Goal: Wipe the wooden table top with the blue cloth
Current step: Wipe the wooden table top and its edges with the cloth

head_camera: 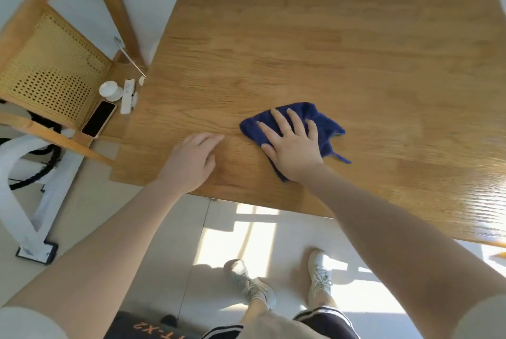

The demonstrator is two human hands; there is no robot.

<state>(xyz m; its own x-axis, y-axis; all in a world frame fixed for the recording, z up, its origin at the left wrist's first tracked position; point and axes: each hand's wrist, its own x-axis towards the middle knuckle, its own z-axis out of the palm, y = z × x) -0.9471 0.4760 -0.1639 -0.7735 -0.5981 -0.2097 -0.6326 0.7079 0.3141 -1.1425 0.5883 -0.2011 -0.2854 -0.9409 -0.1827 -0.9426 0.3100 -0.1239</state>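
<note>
My right hand (291,144) presses the blue cloth (325,128) flat, fingers spread, near the wooden table top's (328,51) front edge; unwiped wood lies beyond. My left hand (191,159) rests open beside it.

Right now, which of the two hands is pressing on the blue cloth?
The right hand, fingers spread flat on the blue cloth. The left hand rests on bare wooden table top beside it, touching no cloth.
</note>
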